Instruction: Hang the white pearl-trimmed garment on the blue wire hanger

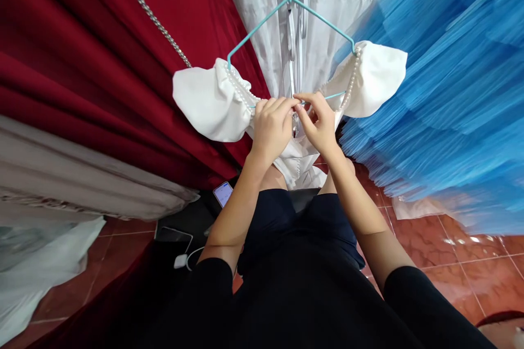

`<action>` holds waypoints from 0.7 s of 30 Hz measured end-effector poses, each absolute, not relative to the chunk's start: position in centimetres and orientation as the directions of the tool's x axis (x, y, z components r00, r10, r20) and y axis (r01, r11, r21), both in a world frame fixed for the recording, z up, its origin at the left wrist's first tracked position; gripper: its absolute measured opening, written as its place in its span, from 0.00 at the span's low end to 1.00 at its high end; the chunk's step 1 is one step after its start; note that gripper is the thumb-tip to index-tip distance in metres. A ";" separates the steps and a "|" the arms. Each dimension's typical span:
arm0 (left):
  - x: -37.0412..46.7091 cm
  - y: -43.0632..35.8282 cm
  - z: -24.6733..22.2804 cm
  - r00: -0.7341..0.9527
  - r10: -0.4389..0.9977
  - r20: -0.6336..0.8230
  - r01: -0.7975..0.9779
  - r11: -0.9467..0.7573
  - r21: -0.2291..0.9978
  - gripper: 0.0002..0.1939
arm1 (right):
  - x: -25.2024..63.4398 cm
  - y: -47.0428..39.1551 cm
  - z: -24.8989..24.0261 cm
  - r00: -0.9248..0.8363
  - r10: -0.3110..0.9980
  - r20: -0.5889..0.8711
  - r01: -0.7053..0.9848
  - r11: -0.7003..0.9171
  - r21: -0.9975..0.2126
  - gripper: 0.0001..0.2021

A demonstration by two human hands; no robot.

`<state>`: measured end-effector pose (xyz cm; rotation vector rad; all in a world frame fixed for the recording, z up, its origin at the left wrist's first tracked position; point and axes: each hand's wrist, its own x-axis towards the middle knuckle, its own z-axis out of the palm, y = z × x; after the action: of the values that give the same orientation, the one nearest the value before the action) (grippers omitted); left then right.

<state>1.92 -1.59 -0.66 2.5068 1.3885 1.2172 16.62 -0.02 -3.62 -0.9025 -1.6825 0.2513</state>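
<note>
A white dress [213, 99] with puffed sleeves and pearl trim along its neckline hangs on a thin turquoise wire hanger [323, 20]. At the middle of the neckline, in front of the hanger's lower bar, my left hand [272, 122] is closed on the dress's edge, its fingers pointing right. My right hand [320, 121] meets it there, thumb and forefinger pinched together. Whatever lies between those fingertips is too small or hidden to name. Both hands cover the front of the neckline, and the lower part of the dress hangs down toward my knees.
Dark red fabric [180, 5] with a rhinestone strip [151, 13] hangs on the left, blue tulle [446, 92] on the right. Behind the hanger are white cloth and metal rails [291, 49]. A phone [223, 194] and a white charger [180, 261] lie by my left side.
</note>
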 end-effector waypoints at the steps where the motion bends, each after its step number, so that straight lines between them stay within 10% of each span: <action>1: 1.8 -1.5 -0.7 0.292 0.726 0.623 0.700 -0.606 0.378 0.14 | 16.4 0.0 -3.8 -0.034 0.672 0.739 0.421 0.681 -0.600 0.13; 21: 2.2 -0.9 -1.7 0.304 0.662 0.685 0.656 -0.667 0.354 0.17 | 17.6 1.2 -4.3 -0.033 0.713 0.701 0.429 0.643 -0.634 0.09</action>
<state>2.23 -0.93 -1.70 2.5301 1.2787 1.3357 17.63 1.19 -4.34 -0.9483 -1.6632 0.2941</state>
